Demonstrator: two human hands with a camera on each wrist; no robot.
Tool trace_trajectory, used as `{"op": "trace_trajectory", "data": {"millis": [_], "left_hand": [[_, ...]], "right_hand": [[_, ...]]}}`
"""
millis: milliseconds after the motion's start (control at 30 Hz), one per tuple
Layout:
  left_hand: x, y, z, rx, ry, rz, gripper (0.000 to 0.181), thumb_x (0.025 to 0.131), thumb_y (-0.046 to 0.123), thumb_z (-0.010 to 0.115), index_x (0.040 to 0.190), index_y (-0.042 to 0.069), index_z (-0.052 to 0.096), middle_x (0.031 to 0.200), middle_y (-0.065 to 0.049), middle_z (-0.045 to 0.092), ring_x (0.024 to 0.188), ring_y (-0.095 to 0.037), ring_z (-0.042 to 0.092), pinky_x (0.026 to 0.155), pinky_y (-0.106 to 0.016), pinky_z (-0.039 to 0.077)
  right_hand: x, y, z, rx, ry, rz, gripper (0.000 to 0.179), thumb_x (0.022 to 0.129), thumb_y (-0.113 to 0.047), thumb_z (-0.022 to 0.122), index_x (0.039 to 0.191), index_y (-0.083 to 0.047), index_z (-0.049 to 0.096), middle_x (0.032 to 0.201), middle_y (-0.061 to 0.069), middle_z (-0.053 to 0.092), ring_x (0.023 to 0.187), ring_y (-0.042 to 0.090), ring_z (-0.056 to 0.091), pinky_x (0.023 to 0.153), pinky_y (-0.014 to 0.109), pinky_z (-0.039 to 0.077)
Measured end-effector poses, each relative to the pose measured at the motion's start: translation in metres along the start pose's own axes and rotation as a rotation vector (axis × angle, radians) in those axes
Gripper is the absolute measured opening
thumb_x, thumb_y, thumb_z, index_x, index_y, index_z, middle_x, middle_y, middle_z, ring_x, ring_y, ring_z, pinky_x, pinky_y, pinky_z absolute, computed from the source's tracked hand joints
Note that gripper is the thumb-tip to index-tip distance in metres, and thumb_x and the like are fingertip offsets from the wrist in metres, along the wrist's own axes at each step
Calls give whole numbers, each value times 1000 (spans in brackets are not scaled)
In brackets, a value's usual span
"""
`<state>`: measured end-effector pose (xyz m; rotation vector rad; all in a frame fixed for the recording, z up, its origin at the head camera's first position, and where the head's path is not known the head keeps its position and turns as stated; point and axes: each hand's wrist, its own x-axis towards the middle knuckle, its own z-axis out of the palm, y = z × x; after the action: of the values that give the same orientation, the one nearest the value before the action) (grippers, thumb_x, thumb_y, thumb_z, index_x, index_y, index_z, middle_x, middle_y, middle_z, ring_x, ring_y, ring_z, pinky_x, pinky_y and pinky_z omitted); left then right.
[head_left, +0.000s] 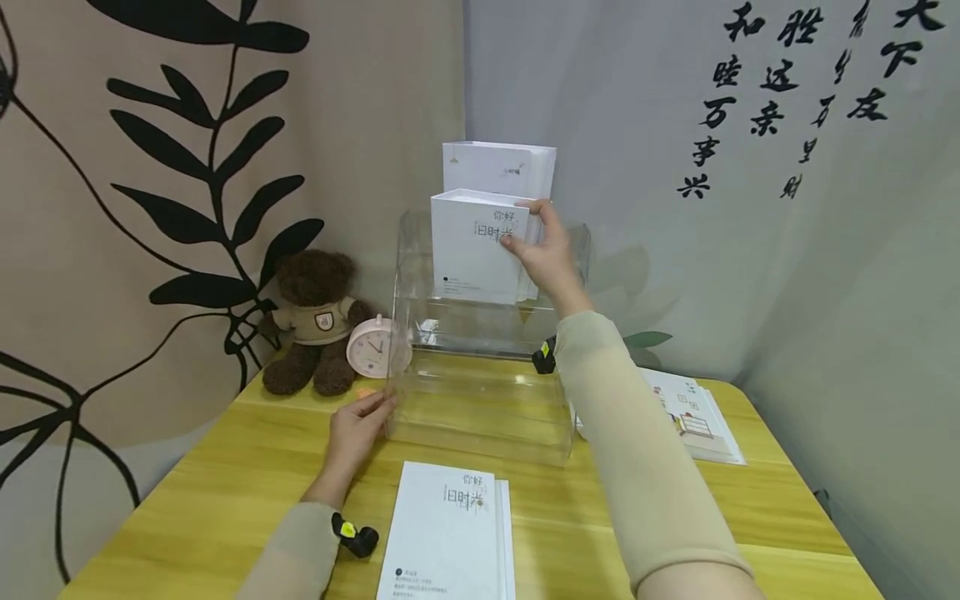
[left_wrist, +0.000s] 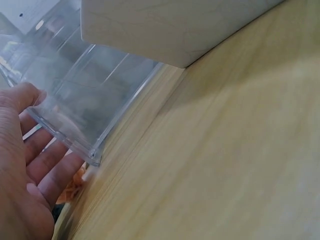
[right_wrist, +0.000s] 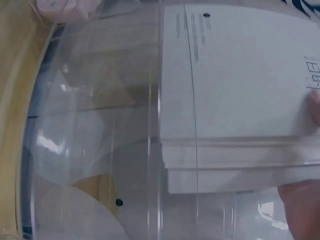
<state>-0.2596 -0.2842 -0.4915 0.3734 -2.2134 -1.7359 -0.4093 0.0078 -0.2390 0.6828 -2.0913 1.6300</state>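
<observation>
A clear tiered plastic rack [head_left: 480, 417] stands on the table. At its left side my left hand [head_left: 357, 429] pinches the side edge; the left wrist view shows the thumb on one face of the rack [left_wrist: 95, 95] and the fingers behind it. My right hand [head_left: 551, 254] grips the right edge of white books [head_left: 476, 250] with dark print, thumb on the front cover. These books [right_wrist: 240, 75] stand upright on an upper tier, in front of another white book [head_left: 487, 162]. On the table before me lie more white books [head_left: 446, 533] with matching print.
A brown teddy bear [head_left: 315, 325] and a pink alarm clock [head_left: 371, 347] sit left of the rack. Behind my right arm lie other printed books [head_left: 693, 417]. A green leaf [head_left: 647, 339] shows at the back right, near the printed wall cloth [head_left: 600, 100].
</observation>
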Motion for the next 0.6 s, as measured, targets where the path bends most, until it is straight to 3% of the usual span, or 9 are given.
{"op": "trace_trajectory", "data": {"millis": [267,433,600], "left_hand": [[1,2,1,-25,-25,-3,50,97,41,78,137,13,72,136,-16,73,80,0,69,69,-20,59],[1,5,0,-15,-8,-2,47,97,41,78,135,14,74,116,-8,80,71,-3,63,64,-21,55],[-1,5,-1,-17,-36,-26,53,97,48,76,140,17,71,133,-12,75,83,0,65,71,-19,58]], "right_hand": [[-25,-3,0,-45,51,-138,44,88,-7,86,126,-10,64,137,9,70,121,31,69,101,49,55],[-42,8,-2,-27,99,-254,38,86,-6,87,117,-5,65,132,14,73,116,32,69,96,34,54],[-58,21,-4,1,109,-384,34,84,-2,87,107,2,63,120,23,75,112,39,71,103,38,56]]}}
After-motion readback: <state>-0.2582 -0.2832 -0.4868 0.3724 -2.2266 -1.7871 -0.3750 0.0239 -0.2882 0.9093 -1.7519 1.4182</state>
